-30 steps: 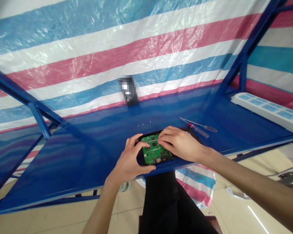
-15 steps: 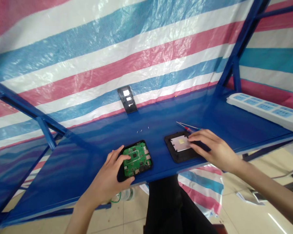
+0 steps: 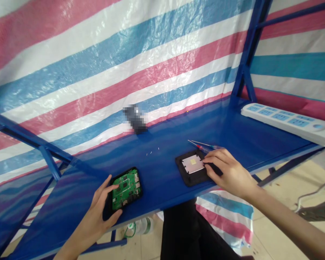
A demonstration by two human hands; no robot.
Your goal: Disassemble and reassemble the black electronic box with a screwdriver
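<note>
A green circuit board (image 3: 126, 189) sits in a black plastic case (image 3: 141, 187) near the table's front edge. Around the left side of this case is my left hand (image 3: 99, 206), its index finger reaching over the board and its thumb at the near edge. Farther right, a silver metal plate (image 3: 191, 169) with a yellowish square lies on a black cover (image 3: 188, 180). My right hand (image 3: 224, 168) has its fingertips pinched at the plate's right edge; the cover's right part is hidden under that hand. Just behind lie two thin screwdrivers (image 3: 203, 147), their tips pointing left.
Several tiny screws (image 3: 151, 152) lie on the blue table (image 3: 162, 173) behind the case. A dark, pixelated object (image 3: 136, 119) leans against the striped sheet. A white power strip (image 3: 284, 119) is at the right. Below the table stands a bottle (image 3: 141, 226).
My left hand and the case with the circuit board have moved left, away from the cover. My right hand stays at the metal plate. The whole view has shifted slightly.
</note>
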